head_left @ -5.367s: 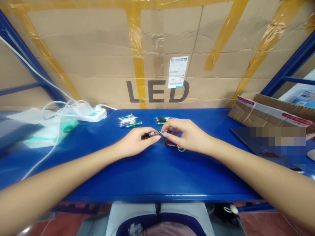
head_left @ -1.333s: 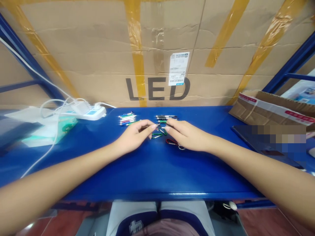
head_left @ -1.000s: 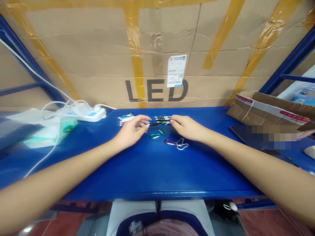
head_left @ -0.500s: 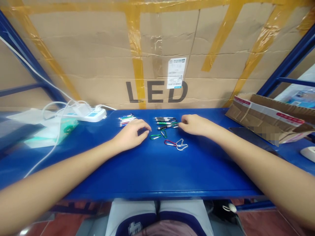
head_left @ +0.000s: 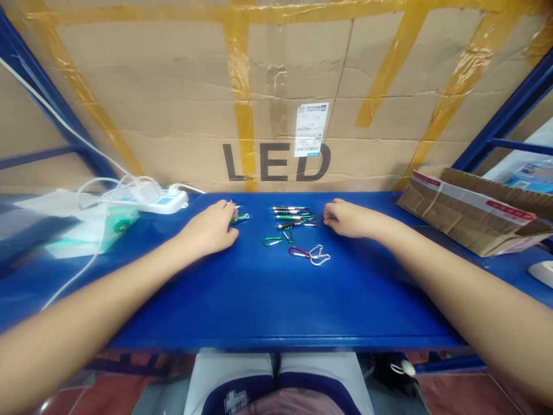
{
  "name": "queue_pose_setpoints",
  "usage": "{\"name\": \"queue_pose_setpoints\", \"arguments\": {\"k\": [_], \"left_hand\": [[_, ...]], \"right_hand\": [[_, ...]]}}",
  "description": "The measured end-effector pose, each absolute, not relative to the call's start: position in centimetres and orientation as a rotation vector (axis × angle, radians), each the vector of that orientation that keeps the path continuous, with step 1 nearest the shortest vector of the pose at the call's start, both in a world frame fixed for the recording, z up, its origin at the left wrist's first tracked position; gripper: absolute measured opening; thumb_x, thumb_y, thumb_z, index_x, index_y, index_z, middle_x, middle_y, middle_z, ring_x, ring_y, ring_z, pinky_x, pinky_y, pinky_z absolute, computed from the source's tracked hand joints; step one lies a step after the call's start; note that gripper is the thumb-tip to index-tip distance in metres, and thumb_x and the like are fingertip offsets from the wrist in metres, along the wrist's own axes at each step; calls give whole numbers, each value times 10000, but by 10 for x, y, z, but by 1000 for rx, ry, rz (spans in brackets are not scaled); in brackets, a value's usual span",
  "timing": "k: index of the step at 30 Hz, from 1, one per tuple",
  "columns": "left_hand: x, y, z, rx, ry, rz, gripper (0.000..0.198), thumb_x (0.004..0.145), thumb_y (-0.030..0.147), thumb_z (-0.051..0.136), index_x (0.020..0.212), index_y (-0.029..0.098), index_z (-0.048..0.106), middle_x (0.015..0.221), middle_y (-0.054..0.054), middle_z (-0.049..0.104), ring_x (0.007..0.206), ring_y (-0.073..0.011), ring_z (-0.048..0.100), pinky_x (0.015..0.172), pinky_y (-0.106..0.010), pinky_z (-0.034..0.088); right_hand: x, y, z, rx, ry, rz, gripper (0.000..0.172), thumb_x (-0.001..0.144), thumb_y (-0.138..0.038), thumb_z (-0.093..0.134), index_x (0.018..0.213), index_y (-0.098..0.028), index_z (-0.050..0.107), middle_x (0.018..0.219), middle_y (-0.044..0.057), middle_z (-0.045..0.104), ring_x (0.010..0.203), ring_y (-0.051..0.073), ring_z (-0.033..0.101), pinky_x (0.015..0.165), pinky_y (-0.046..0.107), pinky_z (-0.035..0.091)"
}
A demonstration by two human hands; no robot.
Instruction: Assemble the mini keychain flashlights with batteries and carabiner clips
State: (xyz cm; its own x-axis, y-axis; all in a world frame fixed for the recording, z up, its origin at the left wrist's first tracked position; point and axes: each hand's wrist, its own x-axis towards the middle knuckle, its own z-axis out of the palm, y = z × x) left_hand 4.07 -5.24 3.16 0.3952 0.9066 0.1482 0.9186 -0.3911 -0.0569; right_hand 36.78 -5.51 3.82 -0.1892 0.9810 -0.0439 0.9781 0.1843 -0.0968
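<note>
My left hand [head_left: 212,228] is closed over a group of slim pen-like flashlights at the left. A green flashlight [head_left: 240,218] sticks out to the right from its fingers, and the others are mostly hidden. My right hand [head_left: 348,218] has its fingers curled together on the table; whatever is in them is hidden. Left of it lies a row of black and green flashlights [head_left: 290,218] with small clips at their right ends. In front of the row are two green carabiners [head_left: 273,241], a red carabiner [head_left: 299,252] and silver carabiners [head_left: 319,255].
A large cardboard box [head_left: 181,115] marked LED stands behind the blue table [head_left: 259,300]. On the left are a white power strip [head_left: 170,201], cables and a green-white packet [head_left: 116,227]. An opened cardboard box [head_left: 469,213] stands on the right, near a white object [head_left: 542,271].
My left hand has moved left onto the left group of flashlights and closed, with a green one now sticking out. My right hand has drawn slightly right, away from the row.
</note>
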Motion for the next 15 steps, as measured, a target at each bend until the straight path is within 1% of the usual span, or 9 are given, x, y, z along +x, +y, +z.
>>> {"name": "queue_pose_setpoints", "arguments": {"k": [3, 5, 8, 10, 12, 15], "left_hand": [[43, -56, 32, -2466, -1690, -58, 269, 864, 314, 512, 1076, 166, 588, 1143, -137, 635, 1049, -327, 647, 831, -426, 542], [45, -57, 32, -2439, -1698, -30, 300, 872, 308, 508, 1117, 153, 586, 1155, -147, 640, 1072, -334, 644, 828, -424, 547], [45, -56, 29, -2422, -1673, -73, 374, 890, 289, 501, 1220, 126, 573, 1182, -159, 626, 1106, -334, 631, 867, -424, 547], [43, -52, 25, -2434, -1636, -126, 407, 918, 303, 492, 1278, 130, 570, 1204, -158, 609, 1129, -334, 616, 908, -433, 540], [41, -46, 20, -2458, -1597, -169, 375, 945, 325, 484, 1251, 150, 610, 1207, -153, 597, 1125, -331, 607, 936, -445, 531], [38, -37, 14, -2549, -1501, -247, 290, 962, 329, 479, 1096, 157, 670, 1153, -148, 604, 1081, -312, 601, 963, -456, 516]], "right_hand": [[364, -59, 40, -1966, -2337, 118, 83, 971, -149, 499, 986, -172, 578, 1030, 134, 691, 869, 229, 648, 722, 294, 456], [359, -63, 41, -1917, -2312, 115, 111, 991, -170, 481, 1082, -178, 543, 1052, 127, 705, 880, 232, 658, 712, 294, 459], [347, -74, 42, -1745, -2279, 159, 232, 999, -191, 500, 1230, -170, 479, 1007, 112, 720, 833, 232, 667, 693, 302, 470], [339, -81, 40, -1622, -2287, 170, 294, 1012, -191, 484, 1300, -146, 450, 1001, 126, 725, 849, 245, 676, 719, 322, 486], [332, -88, 38, -1506, -2311, 165, 264, 1019, -188, 474, 1279, -143, 484, 1054, 141, 721, 914, 255, 684, 771, 337, 501], [324, -96, 35, -1343, -2404, 84, 165, 1022, -186, 474, 1147, -147, 574, 1115, 151, 694, 977, 253, 670, 844, 351, 511]]}}
